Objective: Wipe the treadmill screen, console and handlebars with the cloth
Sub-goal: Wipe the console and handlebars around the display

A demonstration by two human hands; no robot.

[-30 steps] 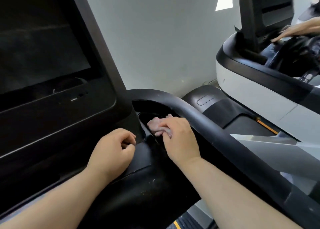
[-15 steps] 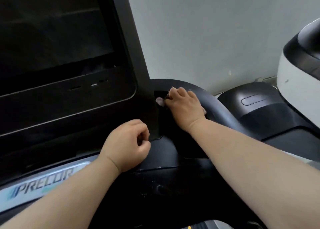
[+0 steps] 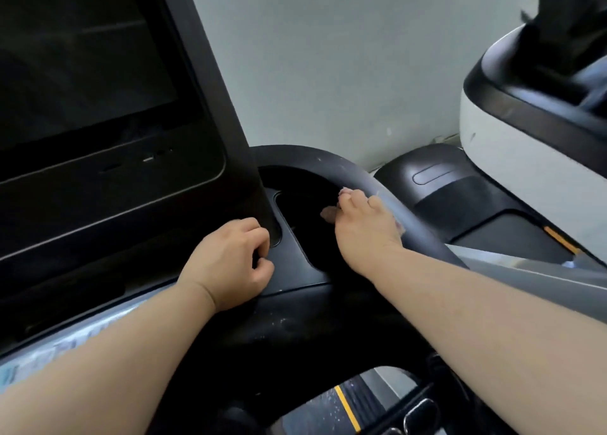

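Observation:
The treadmill's dark screen (image 3: 75, 69) fills the upper left, with the black console (image 3: 295, 319) below it. A black handlebar (image 3: 328, 160) curves from the screen's right edge down to the right. My right hand (image 3: 363, 227) grips a small pinkish cloth (image 3: 328, 213) and presses it against the inner side of that handlebar, above a dark recess (image 3: 305, 204). Most of the cloth is hidden under the fingers. My left hand (image 3: 230, 263) rests on the console edge with fingers curled, holding nothing.
A second treadmill with a white and black console (image 3: 512, 145) stands at the right, its black motor cover (image 3: 460, 201) below it. A pale wall (image 3: 328, 56) lies behind. The running belt with a yellow stripe (image 3: 348, 408) shows at the bottom.
My right hand has slid with the cloth from beside the screen's edge rightward along the handlebar's inner side. My left hand has stayed curled on the console. The camera has shifted.

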